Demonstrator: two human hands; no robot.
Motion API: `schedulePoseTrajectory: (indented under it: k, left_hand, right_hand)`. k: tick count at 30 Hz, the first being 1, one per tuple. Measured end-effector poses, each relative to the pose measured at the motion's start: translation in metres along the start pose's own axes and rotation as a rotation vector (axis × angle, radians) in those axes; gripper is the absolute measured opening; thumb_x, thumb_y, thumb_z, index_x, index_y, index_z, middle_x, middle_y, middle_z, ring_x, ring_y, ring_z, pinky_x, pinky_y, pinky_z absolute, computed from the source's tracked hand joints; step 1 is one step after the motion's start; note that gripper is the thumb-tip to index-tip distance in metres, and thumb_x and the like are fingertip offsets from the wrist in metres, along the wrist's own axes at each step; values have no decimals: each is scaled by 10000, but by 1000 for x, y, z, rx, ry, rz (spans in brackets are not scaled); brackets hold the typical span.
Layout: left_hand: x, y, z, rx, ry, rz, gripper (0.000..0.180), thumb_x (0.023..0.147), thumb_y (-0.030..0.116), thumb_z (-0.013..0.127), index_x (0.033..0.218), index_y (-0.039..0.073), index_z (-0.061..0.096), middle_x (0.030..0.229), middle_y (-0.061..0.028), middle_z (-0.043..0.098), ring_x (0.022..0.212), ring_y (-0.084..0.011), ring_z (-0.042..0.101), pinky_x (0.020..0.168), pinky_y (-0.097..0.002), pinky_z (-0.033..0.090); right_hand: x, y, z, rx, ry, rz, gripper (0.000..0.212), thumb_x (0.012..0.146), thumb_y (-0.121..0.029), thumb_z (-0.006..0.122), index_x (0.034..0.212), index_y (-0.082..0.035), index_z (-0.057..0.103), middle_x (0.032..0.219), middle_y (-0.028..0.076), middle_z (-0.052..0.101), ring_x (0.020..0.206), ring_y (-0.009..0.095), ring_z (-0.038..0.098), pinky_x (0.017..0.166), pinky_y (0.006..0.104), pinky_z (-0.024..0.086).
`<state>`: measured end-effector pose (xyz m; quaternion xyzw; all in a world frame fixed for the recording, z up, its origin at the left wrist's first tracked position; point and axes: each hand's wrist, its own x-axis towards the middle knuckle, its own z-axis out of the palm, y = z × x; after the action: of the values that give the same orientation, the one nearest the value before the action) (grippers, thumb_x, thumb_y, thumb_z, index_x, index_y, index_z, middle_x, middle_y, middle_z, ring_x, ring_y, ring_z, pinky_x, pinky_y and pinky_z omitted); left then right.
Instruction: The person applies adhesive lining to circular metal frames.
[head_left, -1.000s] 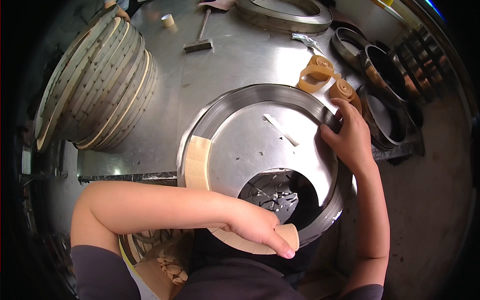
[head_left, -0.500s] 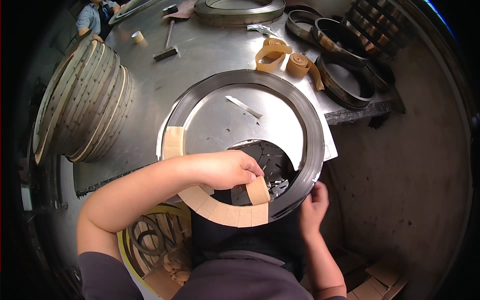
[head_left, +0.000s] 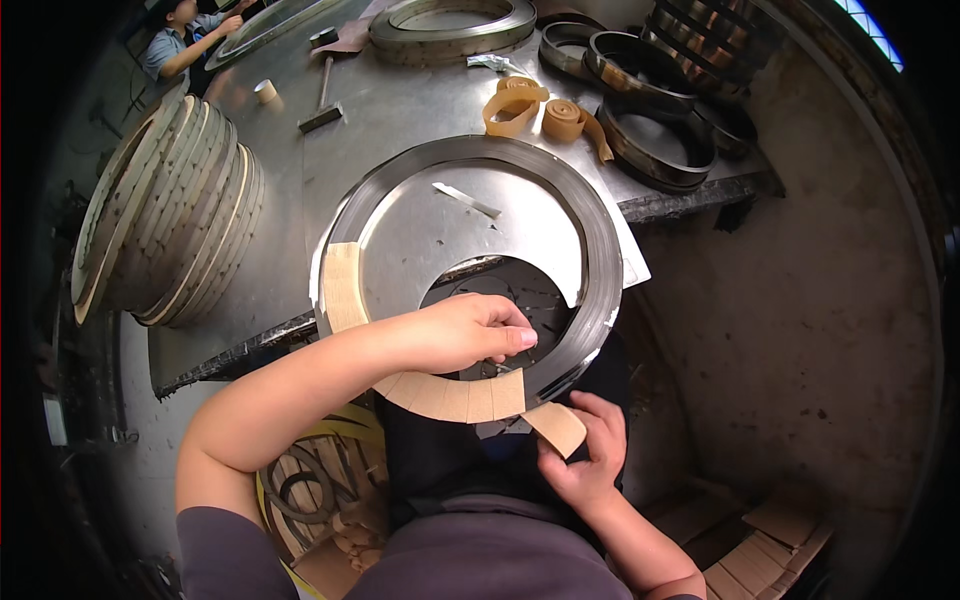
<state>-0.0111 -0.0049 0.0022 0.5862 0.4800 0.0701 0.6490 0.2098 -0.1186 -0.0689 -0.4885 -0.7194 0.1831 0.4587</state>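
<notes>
A large dark metal ring of wound strip (head_left: 599, 270) rests on the table's near edge and juts out toward me. Tan paper tape (head_left: 455, 398) wraps the near-left part of the ring in overlapping turns. At the near side, below the ring's outer edge, my right hand (head_left: 592, 450) is closed on a roll of tan tape (head_left: 560, 428), whose strip runs up to the last turn. My left hand (head_left: 490, 332) is over the ring's opening, fingers curled and thumb against them, with nothing visible in it. My left forearm crosses over the ring's left side.
Stacked metal rings (head_left: 165, 215) stand at the left. A hammer (head_left: 322, 110), a small tape roll (head_left: 265, 92) and coiled tan strips (head_left: 563, 120) lie on the metal table (head_left: 275, 215). Dark rings (head_left: 655, 145) sit far right. Another person (head_left: 182, 45) is at the far left.
The tape roll has gone from my left hand inside the ring to my right hand outside it. My right hand has moved left and closed on it. The whole view has shifted slightly.
</notes>
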Motion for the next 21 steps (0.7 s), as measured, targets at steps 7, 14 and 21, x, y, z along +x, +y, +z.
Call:
schedulePoseTrajectory:
  k: [7, 14, 21]
  left_hand:
    - [-14, 13, 15, 133, 59, 186, 743, 807, 529, 660, 1251, -52, 526, 1153, -210, 607, 1098, -298, 579, 946, -362, 442]
    - [-4, -1, 0, -133, 27, 62, 516, 884, 186, 588, 1325, -51, 460, 1173, -102, 589, 1068, -161, 549, 938, -298, 423]
    - [28, -24, 6, 47, 120, 25, 394, 896, 67, 457, 1266, -56, 513, 1076, -96, 644, 973, -151, 584, 895, -276, 455]
  right_hand:
    - [81, -15, 28, -237, 80, -192, 405, 598, -229, 779, 931, -44, 646, 1295, 174, 522, 1160, 359, 495, 986, 477, 351]
    - [30, 13, -2, 129, 158, 33, 268, 702, -70, 712, 936, -11, 597, 1056, 152, 588, 994, 291, 560, 893, 401, 437]
    - [16, 30, 54, 329, -50, 259, 353, 733, -40, 704, 1069, 8, 606, 998, 138, 633, 934, 253, 632, 808, 318, 493]
